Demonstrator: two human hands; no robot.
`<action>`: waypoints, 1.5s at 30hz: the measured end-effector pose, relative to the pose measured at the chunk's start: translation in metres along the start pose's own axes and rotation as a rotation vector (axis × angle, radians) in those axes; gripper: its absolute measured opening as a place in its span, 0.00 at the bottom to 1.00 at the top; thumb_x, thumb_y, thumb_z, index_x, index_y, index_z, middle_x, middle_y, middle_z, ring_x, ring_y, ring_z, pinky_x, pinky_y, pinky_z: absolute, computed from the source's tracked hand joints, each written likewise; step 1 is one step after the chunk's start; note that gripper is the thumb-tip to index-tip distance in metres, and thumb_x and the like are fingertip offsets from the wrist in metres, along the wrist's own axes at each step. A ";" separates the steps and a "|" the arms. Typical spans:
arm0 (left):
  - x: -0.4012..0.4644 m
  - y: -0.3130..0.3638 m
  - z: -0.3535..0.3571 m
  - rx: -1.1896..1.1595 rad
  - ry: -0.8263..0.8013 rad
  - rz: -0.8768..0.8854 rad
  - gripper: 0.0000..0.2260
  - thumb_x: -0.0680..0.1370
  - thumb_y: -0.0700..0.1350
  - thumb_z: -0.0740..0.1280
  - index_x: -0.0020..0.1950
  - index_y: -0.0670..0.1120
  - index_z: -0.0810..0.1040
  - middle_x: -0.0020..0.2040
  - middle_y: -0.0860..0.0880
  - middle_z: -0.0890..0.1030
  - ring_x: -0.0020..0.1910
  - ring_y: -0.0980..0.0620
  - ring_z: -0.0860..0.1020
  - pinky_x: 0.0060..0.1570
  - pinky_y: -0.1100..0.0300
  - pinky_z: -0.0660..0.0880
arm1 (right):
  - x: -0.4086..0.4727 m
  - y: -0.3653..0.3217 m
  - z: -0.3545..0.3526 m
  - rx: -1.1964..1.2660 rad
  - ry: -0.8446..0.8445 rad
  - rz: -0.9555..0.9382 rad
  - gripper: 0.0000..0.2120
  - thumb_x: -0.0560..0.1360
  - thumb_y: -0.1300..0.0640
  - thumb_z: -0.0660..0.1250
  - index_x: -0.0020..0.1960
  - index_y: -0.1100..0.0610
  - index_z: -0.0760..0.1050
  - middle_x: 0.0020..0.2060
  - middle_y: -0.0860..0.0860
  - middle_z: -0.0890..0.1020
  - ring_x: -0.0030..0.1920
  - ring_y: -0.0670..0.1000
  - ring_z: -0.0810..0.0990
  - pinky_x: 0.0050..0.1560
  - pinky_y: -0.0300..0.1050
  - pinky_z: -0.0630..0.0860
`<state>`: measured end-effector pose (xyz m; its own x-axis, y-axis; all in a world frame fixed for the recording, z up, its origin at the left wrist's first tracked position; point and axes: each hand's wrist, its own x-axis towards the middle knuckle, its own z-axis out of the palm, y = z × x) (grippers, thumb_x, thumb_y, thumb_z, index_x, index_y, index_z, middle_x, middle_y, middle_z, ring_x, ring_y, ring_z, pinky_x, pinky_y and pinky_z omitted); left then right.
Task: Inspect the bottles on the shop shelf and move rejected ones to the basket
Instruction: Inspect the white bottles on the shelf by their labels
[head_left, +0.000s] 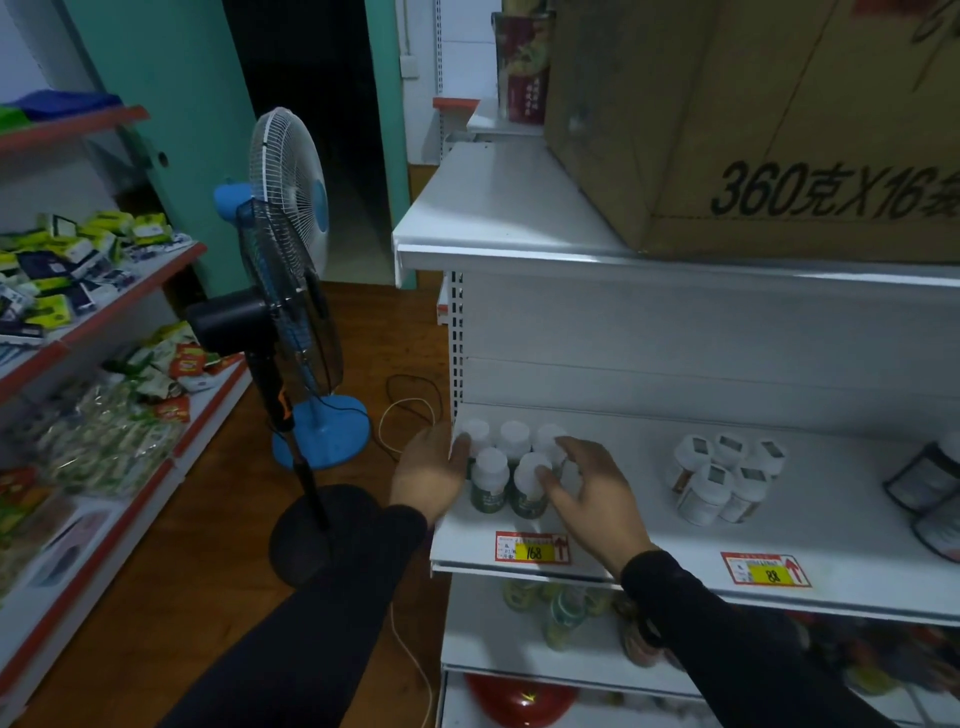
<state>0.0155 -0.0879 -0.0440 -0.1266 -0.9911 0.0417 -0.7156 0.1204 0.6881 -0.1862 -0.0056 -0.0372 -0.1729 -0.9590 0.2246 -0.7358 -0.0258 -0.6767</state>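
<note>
Left hand (428, 470) rests spread against the cluster of bottles (511, 470), right hand (587, 486) spread over their caps; small rigid bottles, probably light, best gripped around the body

A cardboard box (753, 124) fills the upper right, printed "360克X16". Two pedestal fans stand left of centre: a white-and-blue fan (291, 187) behind a black fan (283, 291). Cables (408, 405) loop on the wooden floor (182, 571) beside them. Snack packets (78, 260) crowd the red-edged racks (130, 291) at far left. A dark doorway (306, 104) opens top centre.
</note>
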 end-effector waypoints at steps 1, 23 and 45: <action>0.012 0.005 0.000 -0.008 -0.025 -0.028 0.20 0.81 0.59 0.56 0.64 0.47 0.74 0.62 0.49 0.78 0.59 0.48 0.76 0.56 0.57 0.71 | 0.001 -0.002 -0.003 -0.039 -0.002 -0.028 0.23 0.78 0.45 0.67 0.69 0.54 0.72 0.64 0.52 0.75 0.62 0.52 0.75 0.59 0.39 0.69; 0.030 0.060 -0.041 0.061 0.217 0.016 0.14 0.83 0.47 0.59 0.51 0.38 0.77 0.49 0.38 0.81 0.46 0.42 0.79 0.41 0.56 0.70 | 0.000 -0.027 -0.020 -0.070 -0.014 -0.121 0.20 0.78 0.47 0.66 0.67 0.53 0.74 0.65 0.52 0.76 0.64 0.51 0.75 0.61 0.37 0.68; -0.029 0.082 -0.061 -0.764 -0.052 -0.076 0.19 0.77 0.58 0.66 0.60 0.47 0.80 0.52 0.48 0.84 0.52 0.50 0.82 0.53 0.55 0.77 | -0.019 -0.067 -0.020 0.340 -0.043 -0.058 0.24 0.72 0.45 0.73 0.65 0.46 0.71 0.56 0.43 0.79 0.52 0.41 0.79 0.53 0.41 0.80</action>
<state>0.0026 -0.0529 0.0552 -0.1414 -0.9888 -0.0467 -0.0523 -0.0397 0.9978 -0.1468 0.0206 0.0182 -0.1038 -0.9641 0.2443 -0.4822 -0.1660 -0.8602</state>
